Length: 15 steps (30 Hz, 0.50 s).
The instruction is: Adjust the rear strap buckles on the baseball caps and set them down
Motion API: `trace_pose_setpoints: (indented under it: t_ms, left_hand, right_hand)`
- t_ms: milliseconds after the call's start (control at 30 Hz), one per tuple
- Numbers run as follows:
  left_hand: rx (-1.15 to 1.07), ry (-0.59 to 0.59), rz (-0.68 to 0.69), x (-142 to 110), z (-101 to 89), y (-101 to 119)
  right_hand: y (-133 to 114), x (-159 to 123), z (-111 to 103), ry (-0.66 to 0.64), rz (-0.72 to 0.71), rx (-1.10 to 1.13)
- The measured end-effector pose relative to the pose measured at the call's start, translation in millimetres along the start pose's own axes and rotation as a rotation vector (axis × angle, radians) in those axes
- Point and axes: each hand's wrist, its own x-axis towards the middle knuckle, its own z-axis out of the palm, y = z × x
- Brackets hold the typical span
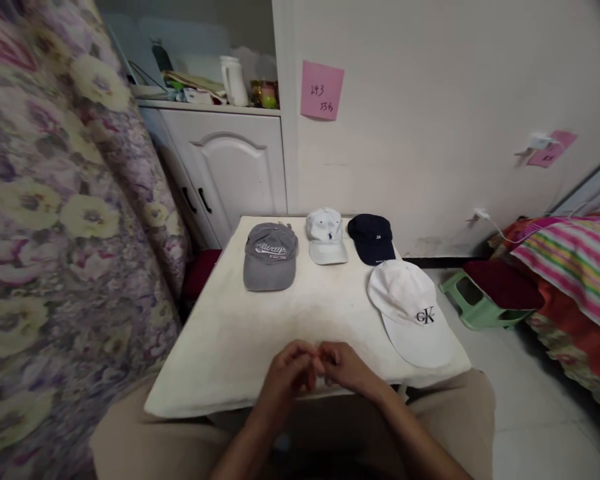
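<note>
The forearms are running out of the bottom edge, and whether the fingers are pinching anything small is hard to make out, so I cannot tell how either hand is set. The left hand (286, 373) and the right hand (347, 367) are meeting fingertip to fingertip over the near edge of the counter (220, 347), curled loosely against each other. The nearest cap is the white cap (410, 312), lying on the right side of the counter with black letters on its front and its brim pointing toward the near right corner, apart from both hands. Farther back, a grey cap (270, 256) with pale script is sitting on the left, a small white cap (326, 236) is resting in the middle, and a dark blue cap (371, 239) is lying just beside it on the right. The counter is showing a pale, slightly soiled top. A flowered curtain (55, 220) is filling the left, a white cupboard (230, 167) is standing far left, a pink note (322, 91) is sticking to the wall, and a green stool (473, 300) is sitting on the floor beside a striped bed (575, 267) at right
</note>
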Motion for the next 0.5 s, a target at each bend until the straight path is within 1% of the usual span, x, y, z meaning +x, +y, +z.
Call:
trace_pose_setpoints:
  t_ms: [33, 100, 167, 200, 300, 500]
  left_hand:
    - [-0.020, 0.082, 0.035, 5, -14.0, 3]
    - [-0.054, 0.177, 0.091, 16, -39.4, 13]
    - [-0.086, 0.233, 0.111, 26, -58.0, 21]
    - [-0.103, 0.250, 0.113, 30, -64.2, 24]
    - [-0.161, 0.272, 0.112, 43, -72.1, 25]
    - [-0.274, 0.327, 0.142, 72, -74.5, 21]
  right_hand:
    - [2, 2, 2, 0.005, 0.000, 0.021]
    - [7, 6, 5, 0.022, -0.009, 0.042]
    - [11, 8, 6, 0.043, -0.011, 0.052]
    - [12, 8, 6, 0.050, -0.011, 0.055]
    - [14, 8, 6, 0.063, -0.014, 0.058]
    - [15, 6, 7, 0.073, -0.024, 0.051]
